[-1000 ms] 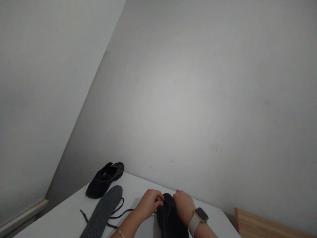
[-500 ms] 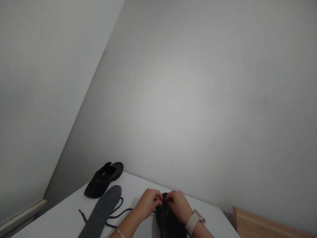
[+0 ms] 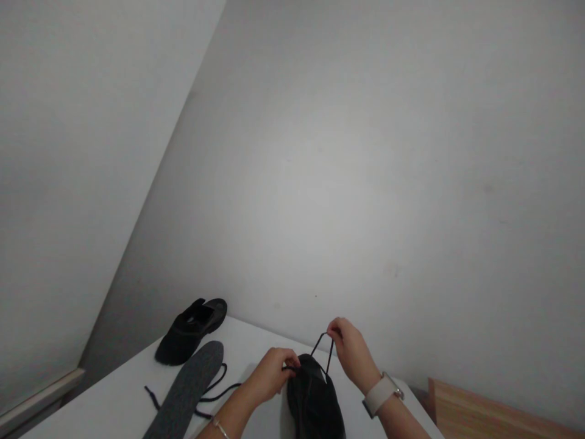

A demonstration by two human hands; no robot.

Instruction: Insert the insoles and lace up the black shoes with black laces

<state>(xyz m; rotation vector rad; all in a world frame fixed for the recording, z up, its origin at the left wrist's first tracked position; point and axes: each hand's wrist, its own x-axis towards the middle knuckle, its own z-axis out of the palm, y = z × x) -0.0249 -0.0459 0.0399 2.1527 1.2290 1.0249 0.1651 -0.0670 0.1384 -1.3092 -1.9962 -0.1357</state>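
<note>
A black shoe [image 3: 315, 405] lies on the white table [image 3: 256, 341], its lower end cut off by the picture's bottom edge. Above its far end my right hand [image 3: 350, 347] pinches a black shoelace [image 3: 329, 356] and holds it up in a raised loop. My left hand [image 3: 278, 372] is at the shoe's left side, thumb and fingers closed on a dark piece of the lace. Left of that hand, more black cord lies on the table, partly beneath a grey insole [image 3: 189, 390].
A second black shoe [image 3: 189, 332] sits at the table's far left edge by the wall [image 3: 320, 183]. A wooden board [image 3: 493, 408] stands at the lower right. A pale ledge [image 3: 41, 399] runs along the lower left.
My right hand has risen and moved right from the shoe, drawing the lace up into a loop. My left hand has stayed almost in place. The insole and other shoe have not moved.
</note>
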